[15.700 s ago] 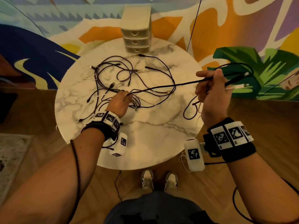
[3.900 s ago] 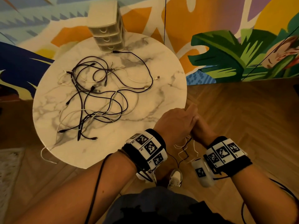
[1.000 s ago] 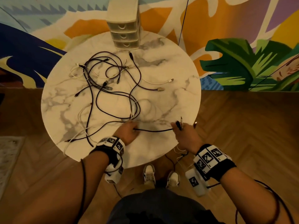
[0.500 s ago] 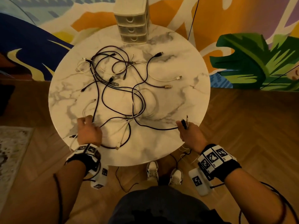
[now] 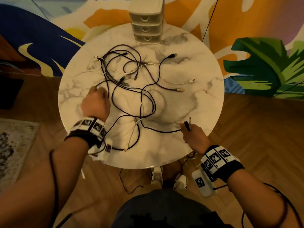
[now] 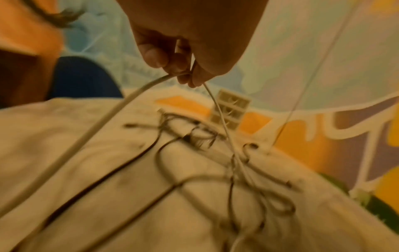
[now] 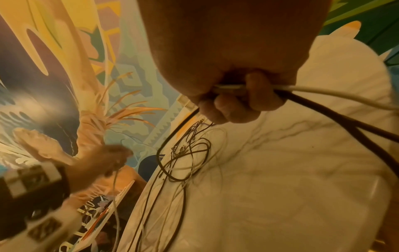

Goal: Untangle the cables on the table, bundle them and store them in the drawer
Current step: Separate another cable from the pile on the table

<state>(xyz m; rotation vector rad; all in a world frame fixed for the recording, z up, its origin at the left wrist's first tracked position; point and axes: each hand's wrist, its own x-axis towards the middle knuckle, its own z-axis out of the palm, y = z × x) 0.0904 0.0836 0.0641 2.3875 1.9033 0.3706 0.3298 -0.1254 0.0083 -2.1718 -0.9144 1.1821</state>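
Cable sorting at the round table [image 5: 189, 155].
Left hand [image 5: 95, 104] pinches a white cable [image 6: 121, 109]; right hand [image 5: 194, 137] grips a black cable [image 5: 161, 131] and a second white one.

Round white marble table [image 5: 189, 145] in front of me. Tangle of cables [image 5: 131, 89] spread over its middle and left half: mostly black, a few white, several plug ends lying free toward the right. Small three-drawer unit [image 5: 146, 22] stands at the far edge, drawers closed. One white cable trails off the near-left rim.
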